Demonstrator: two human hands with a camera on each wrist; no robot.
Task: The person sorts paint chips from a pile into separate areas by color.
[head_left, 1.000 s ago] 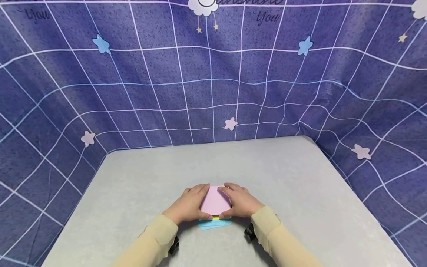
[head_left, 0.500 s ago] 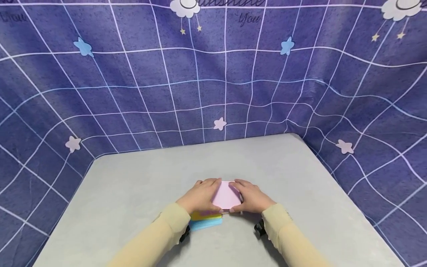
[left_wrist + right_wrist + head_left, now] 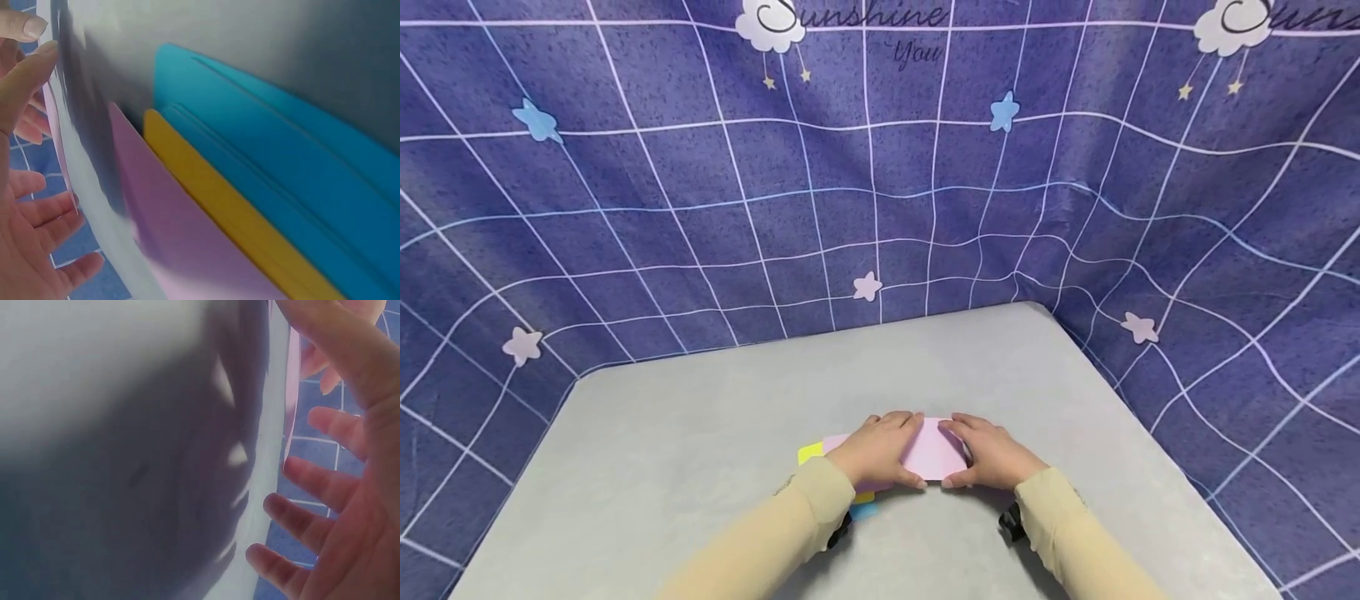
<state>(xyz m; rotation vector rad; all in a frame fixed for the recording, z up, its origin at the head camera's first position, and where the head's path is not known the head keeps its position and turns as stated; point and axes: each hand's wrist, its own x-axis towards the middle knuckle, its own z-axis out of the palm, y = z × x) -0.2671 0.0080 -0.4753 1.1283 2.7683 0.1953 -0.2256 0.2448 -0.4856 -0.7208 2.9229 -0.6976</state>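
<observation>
Between both hands is a single pink sheet of paper [image 3: 934, 452], held by its left and right edges just above the table. My left hand [image 3: 880, 450] grips its left side with thumb at the near edge and fingers at the far edge. On the opposite side, my right hand [image 3: 996, 457] holds it the same way. In the wrist views the sheet appears edge-on, raised off the surface. Under and beside the left forearm lies a loose pile with a pink sheet [image 3: 175, 231], a yellow-orange sheet [image 3: 219, 200] and blue sheets [image 3: 262, 144], partly hidden by the hand in the head view.
The pile stands on a pale grey table [image 3: 715, 417]. Behind and along the sides hangs a purple-blue grid-patterned cloth [image 3: 775, 192] with stars and clouds. A black wrist camera [image 3: 1011, 522] sits below the right sleeve.
Both hands have lifted the pink sheet off the pile and carried it to the right. More of the pile's pink and yellow sheets now shows left of the left hand. The head view has turned rightward.
</observation>
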